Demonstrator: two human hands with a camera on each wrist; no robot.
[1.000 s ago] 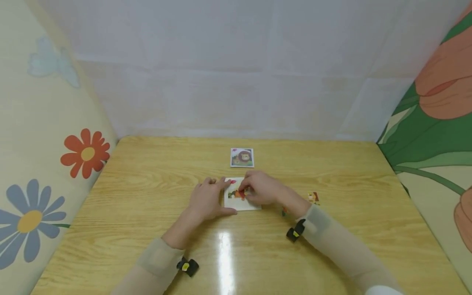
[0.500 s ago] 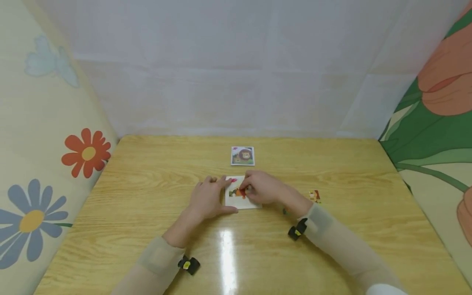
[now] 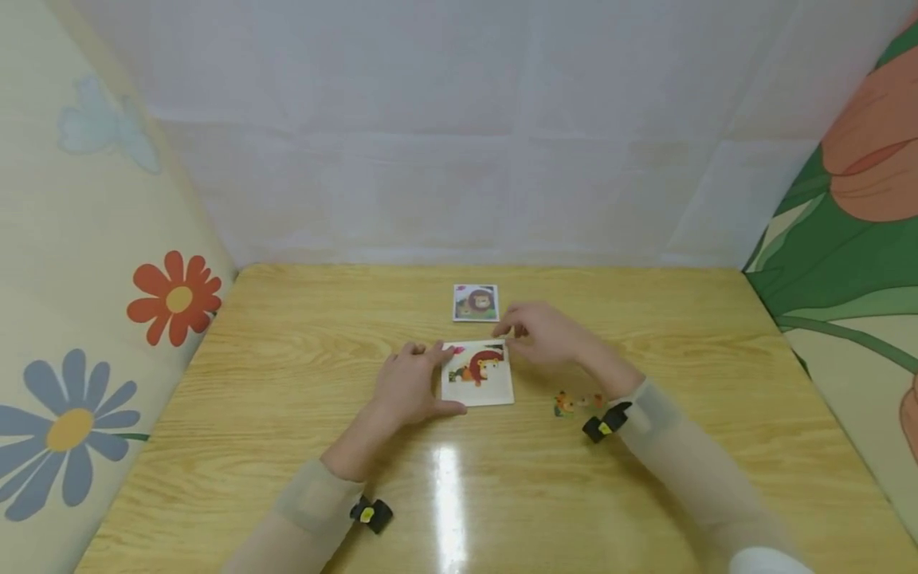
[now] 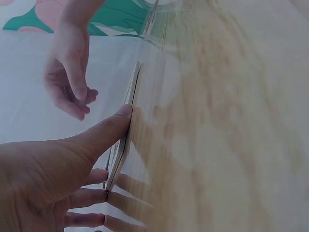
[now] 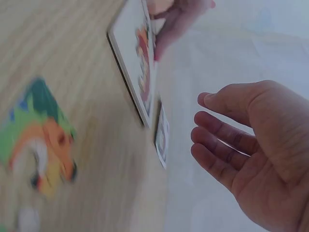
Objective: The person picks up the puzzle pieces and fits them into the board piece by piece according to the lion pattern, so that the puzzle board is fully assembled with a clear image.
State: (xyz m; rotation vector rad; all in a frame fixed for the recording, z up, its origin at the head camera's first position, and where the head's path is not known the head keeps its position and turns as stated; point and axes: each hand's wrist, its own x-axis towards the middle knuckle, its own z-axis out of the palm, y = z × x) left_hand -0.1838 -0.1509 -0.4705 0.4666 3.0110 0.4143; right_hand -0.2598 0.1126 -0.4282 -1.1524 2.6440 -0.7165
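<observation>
Head view: half a second ago the right hand (image 3: 548, 335) was down covering part of the white board (image 3: 495, 395), and now it's off to the far right corner, so the red-maned lion picture (image 3: 484, 368) shows. The right hand is loosely curled with a gap at the thumb, holding nothing. The left hand (image 3: 410, 388) hasn't really moved: fairly straight and spread along the board's left side, thumb at the near edge, steadying it on the counter (image 3: 301, 319). Loose pieces (image 3: 563, 404) lie near the right wrist. The yellow patches (image 3: 605, 428) on the black wrist straps (image 3: 372, 516) are too tiny to read.
</observation>
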